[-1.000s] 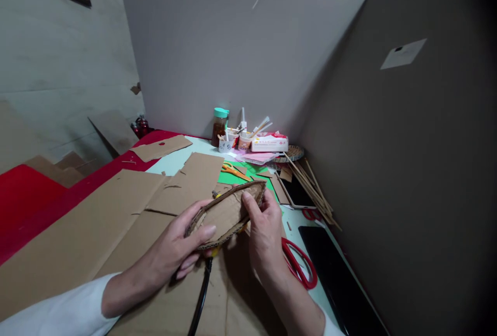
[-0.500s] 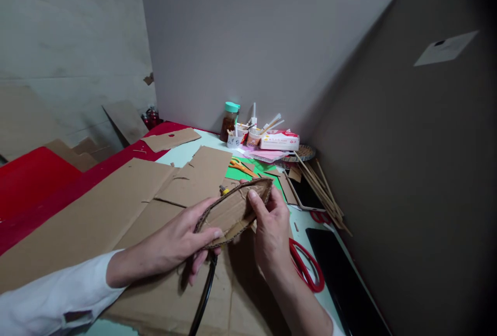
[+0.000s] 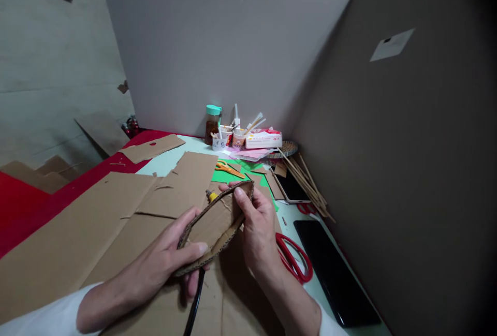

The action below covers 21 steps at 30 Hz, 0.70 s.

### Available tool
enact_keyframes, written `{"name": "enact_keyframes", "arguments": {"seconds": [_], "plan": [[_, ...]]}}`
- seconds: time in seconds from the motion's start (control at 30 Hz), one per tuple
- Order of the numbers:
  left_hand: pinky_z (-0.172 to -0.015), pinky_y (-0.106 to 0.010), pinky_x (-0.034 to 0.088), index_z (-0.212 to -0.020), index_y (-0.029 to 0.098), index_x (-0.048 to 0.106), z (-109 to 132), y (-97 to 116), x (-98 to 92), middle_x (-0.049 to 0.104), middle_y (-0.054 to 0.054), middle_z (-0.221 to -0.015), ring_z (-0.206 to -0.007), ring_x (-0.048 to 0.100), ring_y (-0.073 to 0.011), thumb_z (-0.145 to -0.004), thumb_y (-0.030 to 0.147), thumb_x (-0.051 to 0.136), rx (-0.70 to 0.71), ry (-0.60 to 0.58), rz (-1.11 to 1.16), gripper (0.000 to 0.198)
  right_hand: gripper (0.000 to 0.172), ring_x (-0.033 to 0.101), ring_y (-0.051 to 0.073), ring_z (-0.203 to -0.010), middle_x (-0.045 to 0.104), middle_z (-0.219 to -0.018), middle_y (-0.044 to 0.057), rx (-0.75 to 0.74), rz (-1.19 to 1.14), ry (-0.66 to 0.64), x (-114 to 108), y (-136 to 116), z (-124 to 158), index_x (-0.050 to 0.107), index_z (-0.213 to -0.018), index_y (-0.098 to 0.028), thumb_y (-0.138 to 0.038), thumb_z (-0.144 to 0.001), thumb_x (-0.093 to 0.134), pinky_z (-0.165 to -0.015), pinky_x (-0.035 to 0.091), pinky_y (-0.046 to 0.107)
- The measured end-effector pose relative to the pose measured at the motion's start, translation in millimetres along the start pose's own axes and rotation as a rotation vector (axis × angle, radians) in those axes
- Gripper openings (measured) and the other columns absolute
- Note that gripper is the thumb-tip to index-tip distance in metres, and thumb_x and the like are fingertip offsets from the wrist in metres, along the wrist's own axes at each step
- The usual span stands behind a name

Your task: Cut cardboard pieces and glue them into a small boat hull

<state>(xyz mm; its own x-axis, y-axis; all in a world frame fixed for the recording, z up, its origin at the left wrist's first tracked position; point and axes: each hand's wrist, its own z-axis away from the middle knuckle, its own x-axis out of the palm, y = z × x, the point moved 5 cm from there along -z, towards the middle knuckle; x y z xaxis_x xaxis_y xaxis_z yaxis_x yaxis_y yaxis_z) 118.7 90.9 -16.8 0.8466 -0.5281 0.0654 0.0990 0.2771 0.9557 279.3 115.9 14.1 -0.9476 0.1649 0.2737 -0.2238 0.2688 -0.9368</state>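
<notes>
A leaf-shaped cardboard piece [image 3: 213, 224] with a raised corrugated rim is held between both hands over the table. My left hand [image 3: 176, 253] is closed on its lower left end, thumb on the inner face and fingers beneath. At the upper right end, my right hand [image 3: 256, 222] grips the piece with its thumb inside the rim. Just behind the piece is a tool with a yellow collar and metal tip [image 3: 212, 195], partly hidden. A black cable [image 3: 196, 302] runs down from below my left hand.
Large cardboard sheets [image 3: 93, 222] cover the left and centre. Red-handled scissors [image 3: 295, 258] and a black phone-like slab [image 3: 334, 274] lie at right. Orange scissors [image 3: 229, 169], cups [image 3: 238, 139], a teal-lidded jar [image 3: 213, 123] and wooden sticks [image 3: 306, 180] are farther back.
The view has turned right, so the surroundings appear farther left. The cardboard piece is tilted more steeply, its left end lower, and more of the yellow-collared tool shows. Both hands keep their hold.
</notes>
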Motion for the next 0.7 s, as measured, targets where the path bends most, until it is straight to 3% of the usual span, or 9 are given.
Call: {"name": "enact_keyframes", "arguments": {"seconds": [0.2,0.47,0.57,0.7], "plan": [[-0.058,-0.029,0.057,-0.157,0.014,0.016,-2.2,4.5,5.5,0.079,-0.010,-0.075,-0.060,0.073,-0.0218,-0.091,0.053,0.060,0.010,-0.019,0.080,0.089,0.021,0.068,0.024,-0.090,0.077,-0.096,0.007,-0.003,0.013,-0.019,8.7,-1.1,10.5,0.075,-0.096,-0.016,-0.031,-0.089,0.062,-0.084,0.049,0.035],[-0.047,-0.024,0.054,-0.148,0.014,0.033,-2.3,4.8,3.5,0.075,-0.005,-0.061,-0.046,0.067,-0.0177,-0.092,0.052,0.061,0.091,0.018,-0.017,0.074,0.018,0.066,0.019,-0.084,0.076,-0.091,0.004,0.035,0.031,-0.064,15.7,1.4,12.8,0.074,-0.094,-0.016,-0.030,-0.090,0.064,-0.078,0.049,0.029],[-0.046,-0.022,0.052,-0.130,0.013,0.052,-5.6,3.3,3.8,0.075,-0.006,-0.061,-0.045,0.067,-0.0170,-0.093,0.050,0.060,0.106,0.003,-0.009,0.052,0.022,0.066,0.019,-0.085,0.075,-0.099,0.004,0.054,0.021,-0.099,16.0,5.7,11.3,0.072,-0.104,-0.017,-0.032,-0.091,0.063,-0.081,0.050,0.030],[-0.043,-0.023,0.052,-0.120,0.015,0.056,-7.9,6.9,1.6,0.075,-0.006,-0.067,-0.045,0.067,-0.0173,-0.092,0.044,0.063,0.078,0.062,0.136,0.041,0.032,0.067,0.018,-0.085,0.073,-0.105,0.003,0.124,-0.004,-0.114,17.2,10.6,12.3,0.064,-0.118,-0.020,-0.034,-0.090,0.067,-0.077,0.052,0.028]]}}
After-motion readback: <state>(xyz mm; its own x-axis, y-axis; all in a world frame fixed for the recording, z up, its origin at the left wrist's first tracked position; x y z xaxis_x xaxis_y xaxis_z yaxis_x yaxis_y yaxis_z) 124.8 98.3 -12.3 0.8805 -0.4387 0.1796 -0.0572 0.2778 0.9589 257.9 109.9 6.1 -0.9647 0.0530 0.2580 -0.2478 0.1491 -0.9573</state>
